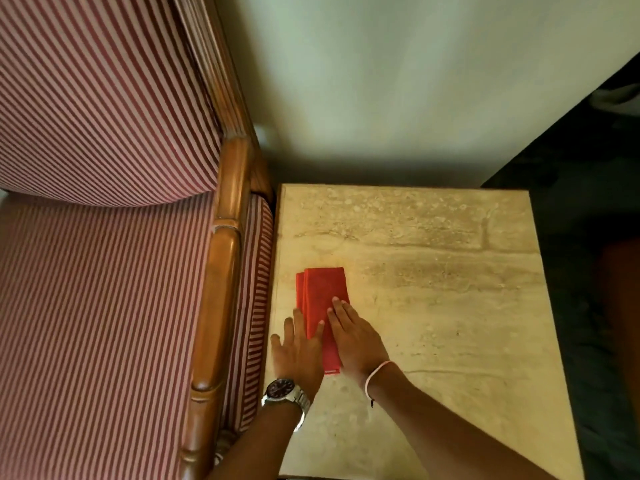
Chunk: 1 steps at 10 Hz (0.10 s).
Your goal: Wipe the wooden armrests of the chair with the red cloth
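Note:
The red cloth (320, 296) lies folded into a long strip on the beige stone side table (450, 289), near the table's left edge. My left hand (298, 355), with a metal watch at the wrist, rests flat on the cloth's left near part, fingers spread. My right hand (356, 341), a pink band at its wrist, lies flat on the cloth's right near part. Neither hand grips the cloth. Left of the table runs the chair's wooden armrest (221, 306), a glossy brown rail going from the backrest towards me.
The chair has a red-and-white striped seat (97, 323) and backrest (97, 98). A pale wall (415, 81) stands behind the table. Dark floor (588, 202) lies to the table's right. The table nearly touches the chair's striped side panel (256, 306).

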Motion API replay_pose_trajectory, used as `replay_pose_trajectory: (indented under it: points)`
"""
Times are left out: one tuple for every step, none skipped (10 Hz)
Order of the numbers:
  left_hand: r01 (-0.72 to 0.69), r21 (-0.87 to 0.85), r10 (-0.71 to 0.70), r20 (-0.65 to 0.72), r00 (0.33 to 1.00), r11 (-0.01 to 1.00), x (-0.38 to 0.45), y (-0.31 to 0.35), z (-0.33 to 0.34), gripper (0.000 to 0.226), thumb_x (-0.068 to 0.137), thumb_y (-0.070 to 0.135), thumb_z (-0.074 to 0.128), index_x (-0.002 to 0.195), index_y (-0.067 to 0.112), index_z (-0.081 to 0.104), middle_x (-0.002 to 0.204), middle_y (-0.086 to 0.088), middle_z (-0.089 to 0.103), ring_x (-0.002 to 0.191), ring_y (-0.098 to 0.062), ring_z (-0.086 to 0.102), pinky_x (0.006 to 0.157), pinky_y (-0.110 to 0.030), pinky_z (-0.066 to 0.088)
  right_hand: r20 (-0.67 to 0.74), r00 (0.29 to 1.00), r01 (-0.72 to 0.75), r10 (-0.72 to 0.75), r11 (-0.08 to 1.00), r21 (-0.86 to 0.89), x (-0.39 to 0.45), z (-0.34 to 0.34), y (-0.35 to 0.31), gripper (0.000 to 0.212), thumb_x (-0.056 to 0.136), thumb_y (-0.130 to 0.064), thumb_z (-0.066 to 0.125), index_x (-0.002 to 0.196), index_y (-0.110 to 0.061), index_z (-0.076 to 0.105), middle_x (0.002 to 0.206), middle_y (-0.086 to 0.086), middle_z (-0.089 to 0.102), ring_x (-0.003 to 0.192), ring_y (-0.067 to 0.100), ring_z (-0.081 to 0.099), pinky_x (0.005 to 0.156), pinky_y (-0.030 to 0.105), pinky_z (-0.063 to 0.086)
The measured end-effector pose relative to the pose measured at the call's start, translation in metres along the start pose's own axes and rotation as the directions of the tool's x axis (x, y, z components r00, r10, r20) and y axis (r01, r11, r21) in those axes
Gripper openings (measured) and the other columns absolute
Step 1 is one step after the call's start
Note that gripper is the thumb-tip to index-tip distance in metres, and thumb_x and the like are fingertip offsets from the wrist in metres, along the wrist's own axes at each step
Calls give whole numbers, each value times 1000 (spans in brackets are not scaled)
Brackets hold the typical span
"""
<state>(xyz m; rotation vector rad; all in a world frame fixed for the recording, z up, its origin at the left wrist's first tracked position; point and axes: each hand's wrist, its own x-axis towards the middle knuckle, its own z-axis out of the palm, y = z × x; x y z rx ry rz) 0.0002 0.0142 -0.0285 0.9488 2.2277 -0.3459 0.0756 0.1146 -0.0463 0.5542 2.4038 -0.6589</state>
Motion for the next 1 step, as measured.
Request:
replay_pose_trajectory:
  points:
    - [-19,1,19,55,998,1000,-2,8,-51,67,91,46,57,151,25,34,162,-15,18,149,-33,19,117,-57,26,150,987,-68,50,991,117,5,-59,-17,65,92,-22,67,151,-11,42,162,16,35,149,34,39,120,44,39]
